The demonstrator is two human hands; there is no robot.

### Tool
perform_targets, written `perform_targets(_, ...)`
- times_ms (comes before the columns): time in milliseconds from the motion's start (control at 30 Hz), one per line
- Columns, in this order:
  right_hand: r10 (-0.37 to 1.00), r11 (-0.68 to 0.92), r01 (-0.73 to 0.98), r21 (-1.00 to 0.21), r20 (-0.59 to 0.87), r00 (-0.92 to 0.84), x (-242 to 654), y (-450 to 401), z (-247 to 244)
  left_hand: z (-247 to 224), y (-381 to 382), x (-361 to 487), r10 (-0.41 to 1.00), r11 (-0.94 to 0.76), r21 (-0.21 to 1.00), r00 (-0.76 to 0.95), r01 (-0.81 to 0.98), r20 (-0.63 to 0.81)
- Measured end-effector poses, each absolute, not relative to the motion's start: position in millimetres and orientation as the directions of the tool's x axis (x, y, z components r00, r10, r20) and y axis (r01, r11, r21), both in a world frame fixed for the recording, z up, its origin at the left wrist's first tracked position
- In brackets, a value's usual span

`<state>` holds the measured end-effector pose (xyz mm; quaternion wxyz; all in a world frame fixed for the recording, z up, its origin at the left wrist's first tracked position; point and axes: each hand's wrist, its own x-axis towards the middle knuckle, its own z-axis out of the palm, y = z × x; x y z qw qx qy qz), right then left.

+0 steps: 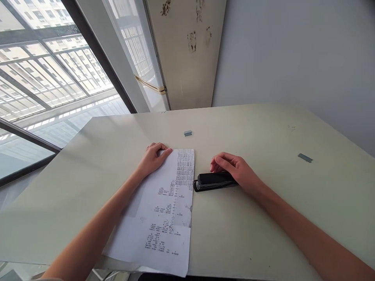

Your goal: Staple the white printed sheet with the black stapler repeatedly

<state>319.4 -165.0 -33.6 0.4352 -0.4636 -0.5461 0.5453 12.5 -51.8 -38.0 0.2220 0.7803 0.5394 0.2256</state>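
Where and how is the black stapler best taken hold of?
Probably take the black stapler around the middle of its long body, pinching across the narrow width, from above and the right. It lies lengthwise left to right on the table, its left end close beside the printed paper, which crowds that side. The right grip is at its right end.

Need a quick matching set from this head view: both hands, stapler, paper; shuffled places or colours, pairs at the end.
Things
1. Stapler
2. Printed paper
3. Left hand
4. Right hand

Places or colours
A. At the paper's far left corner
B. White with dark marks
C. At the stapler's right end
D. Black

Pairs: 1-D, 2-B, 3-A, 4-C
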Motion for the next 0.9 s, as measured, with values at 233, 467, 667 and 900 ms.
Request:
perform_targets(233, 0.981, -0.014, 0.034, -0.999, -0.021, -0.194, 319.9, -165.5, -33.8, -37.6, -56.7, 22.7, 0.956, -0.283, 0.599, 0.269, 0.75, 0.114)
perform_targets(467, 0.983, -0.017, 0.051, -0.999, -0.026, -0.182, 319.9, -167.6, -31.8, -37.4, -60.9, 29.9, 0.962, -0.269, 0.599, 0.236, 0.754, 0.135)
perform_targets(667, 0.982, -0.012, 0.048, -0.999, -0.021, -0.19, 320.3, -165.6, -33.9, -37.4, -63.4, 33.5, 0.965, -0.259, 0.62, 0.227, 0.741, 0.132)
perform_targets(900, 0.983, -0.02, 0.044, -0.999, -0.028, -0.183, 320.2, -164.3, -34.3, -20.7, -89.0, 32.7, 0.944, -0.327, 0.602, 0.284, 0.728, 0.169)
